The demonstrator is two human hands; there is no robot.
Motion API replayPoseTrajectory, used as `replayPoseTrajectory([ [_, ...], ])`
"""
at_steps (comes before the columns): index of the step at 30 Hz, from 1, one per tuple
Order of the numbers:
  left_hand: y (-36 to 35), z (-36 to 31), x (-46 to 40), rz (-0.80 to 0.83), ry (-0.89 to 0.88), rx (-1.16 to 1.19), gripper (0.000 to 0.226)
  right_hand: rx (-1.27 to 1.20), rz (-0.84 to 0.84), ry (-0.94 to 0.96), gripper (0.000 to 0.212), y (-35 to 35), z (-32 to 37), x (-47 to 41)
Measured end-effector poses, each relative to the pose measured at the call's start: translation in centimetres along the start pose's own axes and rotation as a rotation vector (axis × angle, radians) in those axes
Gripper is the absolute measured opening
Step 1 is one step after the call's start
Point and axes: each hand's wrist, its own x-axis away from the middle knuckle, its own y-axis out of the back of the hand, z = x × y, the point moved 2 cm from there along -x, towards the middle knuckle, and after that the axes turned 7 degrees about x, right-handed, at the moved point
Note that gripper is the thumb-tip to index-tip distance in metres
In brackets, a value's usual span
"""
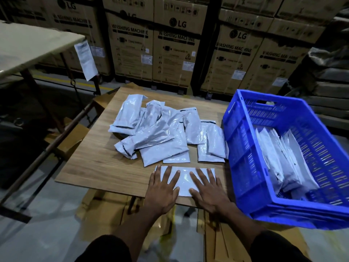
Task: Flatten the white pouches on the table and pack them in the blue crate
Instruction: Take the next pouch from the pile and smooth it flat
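On the wooden table [90, 167], the left hand [162, 193] and right hand [207, 193] lie with fingers spread flat, pressing one white pouch [184, 179] at the near edge. Behind it sits the loose pouch pile [160, 133]. Rightmost, the blue crate [243, 154] holds pouches standing on edge.

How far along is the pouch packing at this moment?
Partly done. Several white pouches already stand in the blue crate. In hand: the left hand and right hand press one pouch flat at the table's near edge. Left: a pile of pouches on the table, not yet flattened or packed.
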Motion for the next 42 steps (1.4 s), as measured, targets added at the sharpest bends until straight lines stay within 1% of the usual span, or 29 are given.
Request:
replayPoseTrajectory([
  [6,-0.2,0.1,0.1,-0.039,-0.037,-0.002,0.061,0.016,-0.008,-0.023,0.068,-0.8,0.3,0.0],
  [11,0.0,0.2,-0.1,-0.008,-0.026,-0.008,0.062,0.064,0.088,0.030,0.089,0.7,0.4,0.0],
  [12,0.0,0.3,-0.1,0.003,-0.027,-0.013,0.062,0.088,0.089,0.042,0.090,1.1,0.5,0.1],
  [13,0.1,0.3,-0.1,0.010,-0.030,-0.016,0.063,0.116,0.065,0.061,0.088,1.4,0.5,0.3],
  [14,0.1,0.4,-0.2,0.013,-0.035,-0.017,0.063,0.155,0.005,0.094,0.082,1.5,0.6,0.7],
  [16,0.0,0.5,-0.2,0.016,-0.043,-0.011,0.062,0.254,-0.172,0.192,0.064,1.7,0.9,1.3],
  [17,0.0,0.6,-0.2,0.019,-0.049,-0.011,0.062,0.295,-0.230,0.234,0.055,1.6,1.1,1.5],
  [18,0.0,0.6,-0.2,0.021,-0.059,-0.015,0.062,0.327,-0.276,0.266,0.046,1.4,1.2,1.6],
  [20,0.1,0.8,-0.3,0.052,-0.064,-0.010,0.065,0.348,-0.293,0.301,0.028,1.2,1.2,1.5],
  [21,0.3,0.9,-0.3,0.069,-0.058,0.001,0.067,0.338,-0.276,0.305,0.027,1.2,1.2,1.4],
  [22,0.4,1.0,-0.3,0.089,-0.049,0.020,0.072,0.325,-0.261,0.308,0.031,1.1,1.1,1.2],
  [24,0.9,0.9,-0.2,0.115,-0.042,0.056,0.081,0.302,-0.286,0.298,0.027,1.0,1.1,1.1],
  [26,1.4,0.6,0.1,0.087,-0.051,0.066,0.085,0.251,-0.327,0.280,0.029,1.7,1.4,1.1],
  [28,2.1,0.4,0.3,0.031,-0.070,0.002,0.087,0.179,-0.362,0.274,0.026,2.8,1.6,1.1],
  [30,2.6,0.4,0.3,-0.027,-0.092,-0.057,0.081,0.090,-0.385,0.252,0.022,4.0,1.4,1.1],
  [31,2.8,0.5,0.2,-0.039,-0.100,-0.085,0.072,0.070,-0.374,0.239,0.022,4.5,1.3,1.3],
  [33,3.5,0.8,0.0,-0.044,-0.089,-0.115,0.061,0.138,-0.370,0.269,0.030,5.3,1.5,2.1],
  [35,4.4,0.9,-0.4,-0.055,-0.088,-0.129,0.060,0.255,-0.375,0.383,0.042,5.8,2.1,3.1],
  [37,5.2,0.9,-0.9,-0.075,-0.127,-0.153,0.059,0.407,-0.354,0.558,0.046,6.0,3.1,4.0],
  [38,5.6,0.9,-1.2,-0.087,-0.156,-0.171,0.059,0.491,-0.315,0.616,0.049,5.8,3.5,4.0],
  [40,6.2,0.8,-1.7,-0.081,-0.195,-0.193,0.059,0.587,-0.214,0.617,0.051,5.6,4.1,3.5],
  [41,6.4,0.6,-1.9,-0.077,-0.219,-0.184,0.058,0.592,-0.171,0.600,0.050,5.5,4.0,3.0],
  [42,6.5,0.5,-2.0,-0.086,-0.256,-0.165,0.055,0.565,-0.138,0.587,0.043,5.6,4.1,2.6],
])
